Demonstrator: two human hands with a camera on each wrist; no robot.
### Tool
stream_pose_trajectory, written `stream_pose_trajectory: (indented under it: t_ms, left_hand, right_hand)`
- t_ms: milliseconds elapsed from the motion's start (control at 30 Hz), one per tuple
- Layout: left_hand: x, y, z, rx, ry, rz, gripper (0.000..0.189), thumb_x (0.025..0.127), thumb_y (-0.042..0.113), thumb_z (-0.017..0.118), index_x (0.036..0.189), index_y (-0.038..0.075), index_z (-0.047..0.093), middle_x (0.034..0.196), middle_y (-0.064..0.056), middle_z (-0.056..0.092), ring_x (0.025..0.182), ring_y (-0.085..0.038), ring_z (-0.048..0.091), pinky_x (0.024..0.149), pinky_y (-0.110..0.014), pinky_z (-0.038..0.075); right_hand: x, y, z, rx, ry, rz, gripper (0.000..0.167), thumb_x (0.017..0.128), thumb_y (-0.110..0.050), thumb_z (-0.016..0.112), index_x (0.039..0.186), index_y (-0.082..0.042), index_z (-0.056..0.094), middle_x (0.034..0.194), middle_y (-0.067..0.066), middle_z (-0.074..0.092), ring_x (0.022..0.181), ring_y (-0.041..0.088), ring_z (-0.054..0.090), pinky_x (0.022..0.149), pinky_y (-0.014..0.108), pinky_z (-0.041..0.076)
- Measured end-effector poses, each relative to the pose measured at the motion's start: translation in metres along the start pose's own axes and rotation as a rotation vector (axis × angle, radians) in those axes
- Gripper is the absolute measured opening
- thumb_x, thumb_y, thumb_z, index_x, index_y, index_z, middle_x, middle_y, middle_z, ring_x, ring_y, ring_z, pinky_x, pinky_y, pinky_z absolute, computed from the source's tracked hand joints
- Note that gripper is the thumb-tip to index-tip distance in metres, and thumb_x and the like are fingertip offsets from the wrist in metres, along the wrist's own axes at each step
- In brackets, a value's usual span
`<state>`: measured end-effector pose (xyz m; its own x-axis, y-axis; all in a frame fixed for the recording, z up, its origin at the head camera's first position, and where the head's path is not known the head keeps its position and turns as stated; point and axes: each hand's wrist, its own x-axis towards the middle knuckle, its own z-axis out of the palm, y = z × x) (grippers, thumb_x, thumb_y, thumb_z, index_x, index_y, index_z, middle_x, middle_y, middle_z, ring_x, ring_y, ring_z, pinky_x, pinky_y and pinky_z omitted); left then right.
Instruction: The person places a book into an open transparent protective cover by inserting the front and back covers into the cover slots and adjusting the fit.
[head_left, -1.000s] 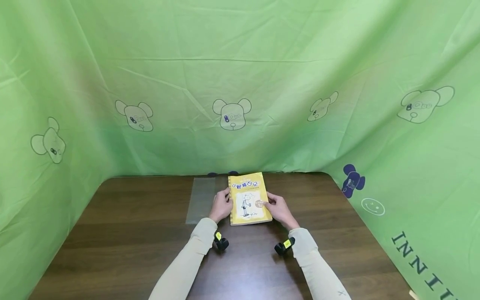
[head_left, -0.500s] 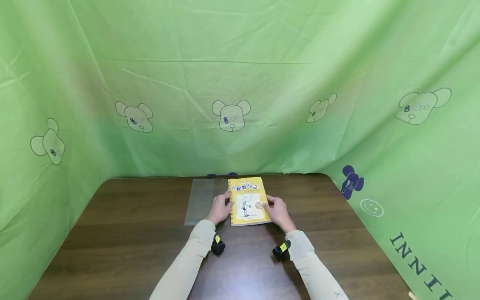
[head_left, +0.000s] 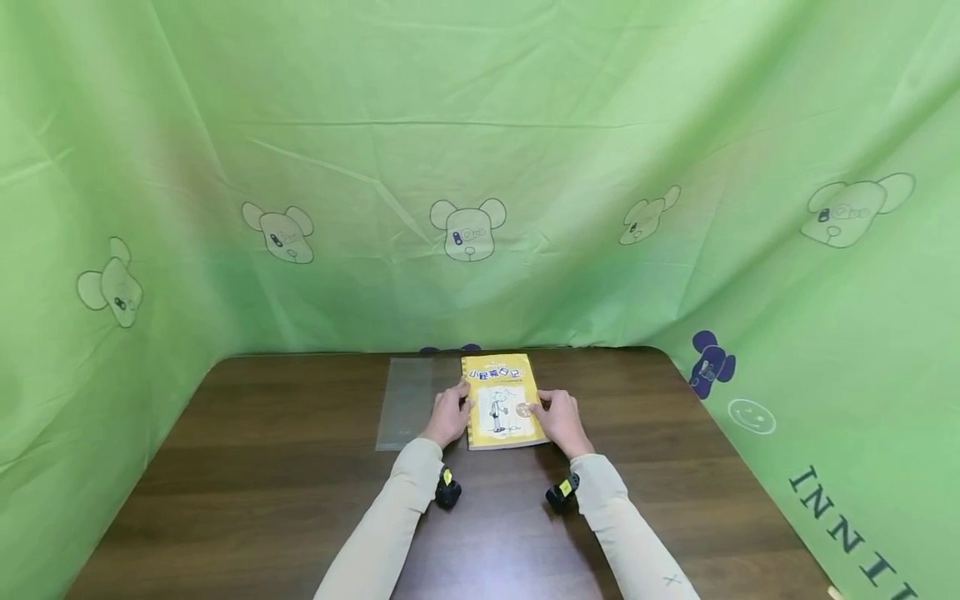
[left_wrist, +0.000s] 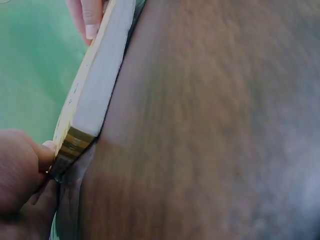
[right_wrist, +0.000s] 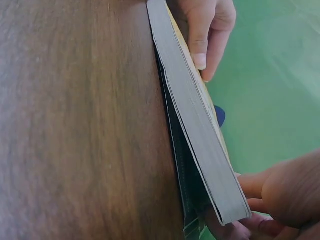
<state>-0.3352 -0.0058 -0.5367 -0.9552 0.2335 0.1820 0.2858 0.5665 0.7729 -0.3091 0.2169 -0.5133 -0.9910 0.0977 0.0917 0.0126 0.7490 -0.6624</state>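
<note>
A yellow paperback book [head_left: 498, 379] lies front cover up near the table's far edge. My left hand [head_left: 448, 415] holds it at the striped spine, its thumb near the spine corner in the left wrist view. On the opposite edge, my right hand [head_left: 562, 421] grips the book, thumb on the cover and fingers tucked beneath. That page edge [right_wrist: 200, 120] is tilted up off the table in the right wrist view. Clear plastic film [right_wrist: 187, 195] shows in the gap below it. A clear plastic sheet [head_left: 405, 404] spreads out left of the spine.
The brown wooden table [head_left: 262, 492] extends around the book. A green printed cloth [head_left: 345, 292] hangs behind the table and along both sides. Black wrist cameras [head_left: 447, 492] sit at both cuffs.
The book's far end has come down slightly toward the table. Both hands keep their places at its two sides, and the plastic sheet lies as before.
</note>
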Motion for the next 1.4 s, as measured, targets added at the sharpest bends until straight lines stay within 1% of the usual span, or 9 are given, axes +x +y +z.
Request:
stream_pose_trajectory:
  t_ms: [200, 467, 667, 833, 933, 1067, 1167, 1267, 1400]
  left_hand:
    - [0.001, 0.002, 0.003, 0.001, -0.006, -0.042, 0.043, 0.102, 0.002, 0.057, 0.142, -0.010, 0.050, 0.154, -0.022, 0.043, 0.145, -0.039, 0.039, 0.119, -0.048, 0.033]
    - [0.003, 0.009, 0.005, 0.061, 0.011, -0.043, 0.041, 0.101, 0.001, 0.058, 0.140, -0.009, 0.053, 0.154, -0.024, 0.043, 0.141, -0.044, 0.043, 0.118, -0.049, 0.036]
    - [0.004, 0.012, 0.005, 0.075, 0.011, -0.044, 0.040, 0.101, 0.002, 0.058, 0.140, -0.008, 0.054, 0.154, -0.023, 0.043, 0.141, -0.044, 0.043, 0.118, -0.049, 0.036]
    - [0.003, 0.010, 0.004, 0.062, 0.004, -0.053, 0.039, 0.101, 0.002, 0.059, 0.138, -0.008, 0.056, 0.154, -0.023, 0.044, 0.141, -0.043, 0.043, 0.118, -0.048, 0.035]
    - [0.003, 0.009, 0.005, 0.072, -0.002, -0.051, 0.037, 0.101, 0.002, 0.059, 0.136, -0.008, 0.058, 0.153, -0.024, 0.044, 0.140, -0.043, 0.044, 0.117, -0.048, 0.037]
    - [0.005, 0.011, 0.007, 0.174, -0.016, -0.012, 0.028, 0.101, 0.003, 0.058, 0.127, -0.007, 0.066, 0.151, -0.029, 0.046, 0.133, -0.045, 0.052, 0.110, -0.047, 0.047]
    - [0.007, 0.014, 0.010, 0.285, 0.007, 0.050, 0.016, 0.100, 0.000, 0.059, 0.107, -0.006, 0.071, 0.139, -0.033, 0.056, 0.116, -0.044, 0.064, 0.096, -0.047, 0.057]
    - [0.007, 0.019, 0.011, 0.367, 0.029, 0.092, 0.014, 0.098, -0.003, 0.058, 0.096, -0.005, 0.072, 0.124, -0.029, 0.066, 0.104, -0.039, 0.069, 0.088, -0.045, 0.060]
    - [0.006, 0.024, 0.008, 0.371, 0.025, 0.107, 0.020, 0.097, -0.004, 0.061, 0.113, -0.008, 0.071, 0.132, -0.027, 0.063, 0.118, -0.040, 0.063, 0.101, -0.046, 0.054]
  right_hand:
    - [0.000, 0.004, 0.002, -0.005, 0.011, 0.010, 0.039, 0.095, -0.012, 0.070, 0.129, 0.007, 0.066, 0.131, 0.026, 0.065, 0.128, 0.042, 0.056, 0.104, 0.054, 0.049]
    - [0.002, 0.004, 0.002, -0.037, 0.038, 0.031, 0.031, 0.094, -0.016, 0.069, 0.121, -0.001, 0.074, 0.096, 0.011, 0.073, 0.088, 0.025, 0.063, 0.078, 0.042, 0.050]
    - [0.005, 0.003, -0.001, -0.077, 0.018, 0.030, 0.033, 0.095, -0.018, 0.070, 0.120, 0.002, 0.073, 0.101, 0.014, 0.073, 0.089, 0.026, 0.063, 0.084, 0.046, 0.050]
    - [0.009, 0.001, -0.004, -0.179, -0.029, 0.030, 0.017, 0.095, -0.022, 0.070, 0.092, -0.007, 0.078, 0.086, 0.008, 0.070, 0.072, 0.023, 0.060, 0.063, 0.039, 0.049]
    - [0.012, -0.001, -0.006, -0.218, -0.073, 0.048, 0.026, 0.096, -0.025, 0.068, 0.078, -0.006, 0.071, 0.078, 0.009, 0.063, 0.065, 0.024, 0.056, 0.054, 0.035, 0.042]
    - [0.016, 0.000, -0.006, -0.219, -0.116, 0.027, 0.033, 0.097, -0.024, 0.066, 0.109, 0.006, 0.071, 0.106, 0.024, 0.066, 0.093, 0.035, 0.064, 0.078, 0.046, 0.055]
    - [0.019, 0.004, -0.005, -0.209, -0.144, -0.019, 0.056, 0.099, -0.022, 0.064, 0.138, 0.016, 0.052, 0.132, 0.032, 0.054, 0.119, 0.042, 0.056, 0.102, 0.055, 0.049]
    - [0.023, 0.007, -0.004, -0.197, -0.155, -0.061, 0.061, 0.099, -0.021, 0.064, 0.143, 0.017, 0.045, 0.135, 0.034, 0.050, 0.124, 0.044, 0.048, 0.108, 0.055, 0.042]
    - [0.023, 0.007, -0.005, -0.173, -0.140, -0.099, 0.057, 0.097, -0.019, 0.066, 0.139, 0.016, 0.051, 0.130, 0.033, 0.056, 0.123, 0.043, 0.043, 0.106, 0.055, 0.038]
